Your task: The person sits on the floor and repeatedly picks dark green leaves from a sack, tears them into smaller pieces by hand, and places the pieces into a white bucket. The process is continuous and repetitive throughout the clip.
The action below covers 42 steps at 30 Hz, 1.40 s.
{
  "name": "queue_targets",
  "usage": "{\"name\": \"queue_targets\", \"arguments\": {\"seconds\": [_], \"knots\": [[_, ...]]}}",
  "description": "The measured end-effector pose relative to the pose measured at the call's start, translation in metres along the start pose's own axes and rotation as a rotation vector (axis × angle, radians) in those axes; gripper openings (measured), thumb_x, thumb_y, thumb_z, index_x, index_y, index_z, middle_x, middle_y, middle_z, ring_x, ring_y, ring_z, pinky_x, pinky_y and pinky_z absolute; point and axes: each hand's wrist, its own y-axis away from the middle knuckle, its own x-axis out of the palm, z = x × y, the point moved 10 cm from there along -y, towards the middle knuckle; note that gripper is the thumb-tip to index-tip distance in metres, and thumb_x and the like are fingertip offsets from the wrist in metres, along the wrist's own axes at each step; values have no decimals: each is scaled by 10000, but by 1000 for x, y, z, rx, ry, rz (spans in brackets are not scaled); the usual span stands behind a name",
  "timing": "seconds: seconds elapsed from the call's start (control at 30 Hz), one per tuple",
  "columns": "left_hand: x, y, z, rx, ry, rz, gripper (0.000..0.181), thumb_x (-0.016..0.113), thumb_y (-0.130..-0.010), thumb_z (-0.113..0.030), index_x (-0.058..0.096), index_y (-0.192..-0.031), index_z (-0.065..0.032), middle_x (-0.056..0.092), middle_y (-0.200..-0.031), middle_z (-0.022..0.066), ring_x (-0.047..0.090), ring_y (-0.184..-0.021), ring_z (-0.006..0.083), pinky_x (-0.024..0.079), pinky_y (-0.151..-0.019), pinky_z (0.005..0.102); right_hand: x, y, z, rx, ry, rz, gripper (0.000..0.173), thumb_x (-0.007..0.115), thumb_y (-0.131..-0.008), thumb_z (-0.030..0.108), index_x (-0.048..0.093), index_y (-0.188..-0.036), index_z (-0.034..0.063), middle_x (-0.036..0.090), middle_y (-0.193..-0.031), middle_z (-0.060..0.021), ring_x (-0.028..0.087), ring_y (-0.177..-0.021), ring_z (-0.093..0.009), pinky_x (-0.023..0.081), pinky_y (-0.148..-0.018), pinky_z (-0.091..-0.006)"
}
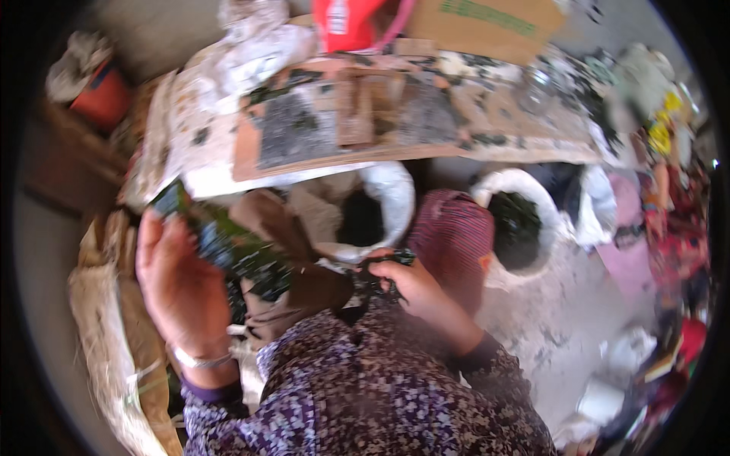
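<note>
My left hand (179, 279), with a silver bangle at its wrist, is raised on the left side. It holds the upper end of a wide, glossy dark green strip that looks like seaweed (239, 256). The strip slants down towards my lap, and my thumb is hidden. Near the middle, my right hand (416, 285) is closed around a crumpled dark green bunch (390, 268) of similar stuff. Behind it stands a white-lined tub (393, 194) with dark contents. To the right, a white bucket (544, 211) holds more dark green pieces.
A low worktable (211, 148) spans the front, bearing a grey board (296, 128), a wooden block (356, 108) and dark green scraps. A clear jar (535, 91) stands on its right part. Woven sacks (102, 319) lie at my left. Several items clutter the right side.
</note>
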Motion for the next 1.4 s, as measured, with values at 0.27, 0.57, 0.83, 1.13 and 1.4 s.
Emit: {"name": "queue_targets", "arguments": {"seconds": [0.27,0.57,0.83,1.13,1.4], "knots": [[15,23,60,-313,-163,349,235,516,-971,-182,544,-1138,-18,517,-631,64,463,-479,177,404,-485,307,-38,58,106,-364,-190,94,189,573,-985,218,607,-1034,39,633,-883,-55,637,-837,-169,524,-844,-361],[-4,41,84,-436,-294,332,366,605,-935,-181,536,-1231,23,480,-654,-33,318,-450,30,209,-409,216,-221,92,168,-588,22,-583,434,559,-961,501,542,-1098,90,527,-817,-16,491,-681,-102,401,-580,-257],[3,56,94,-708,-570,416,263,558,-913,-107,654,-1091,61,623,-767,2,455,-533,30,325,-467,189,-135,89,188,-873,974,-532,458,680,-874,220,562,-1248,-18,599,-1246,-164,571,-1177,-279,421,-1021,-365],[25,32,65,-557,-680,698,124,614,-939,-50,672,-961,58,616,-778,28,509,-634,77,418,-575,242,86,6,42,-341,814,585,256,622,-920,110,520,-1118,-17,607,-1032,-168,615,-969,-255,472,-832,-364],[-90,8,28,-512,-581,198,116,589,-961,-81,645,-984,18,497,-673,-49,354,-541,12,271,-475,184,67,2,21,-82,551,702,281,602,-967,98,529,-1204,-34,604,-1015,-37,533,-909,-87,469,-796,-282]]}}
